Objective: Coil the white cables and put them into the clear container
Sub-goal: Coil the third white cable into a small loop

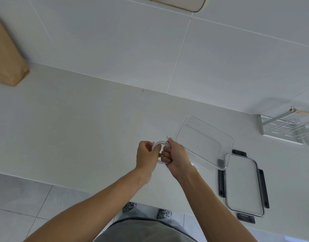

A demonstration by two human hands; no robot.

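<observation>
Both hands are up over the white desk [77, 119], and they hold one white cable [161, 145] between them. The left hand [146, 157] pinches one side of the loops and the right hand [175, 157] is curled round the other side. I think they hold it on two sides so the loops stay round and do not spring apart. A short end of the cable pokes up above the right hand.

The clear box [204, 143] sits on the desk just to the right of the hands, with its open top facing up, so the coil can go straight in. Nothing can be seen inside it. Its lid [243, 185] lies flat beside it, out of the way, and one corner of the box sits over the lid's edge.

A small white round thing [194, 165] peeks out by the right wrist. It may be a second coil, but I cannot tell.

Counting: two hands, one cable in them, one box, one lid with four dark clips. There is also one brown bag [7, 58] far off to the left and one metal rack [288, 127] far off to the right
</observation>
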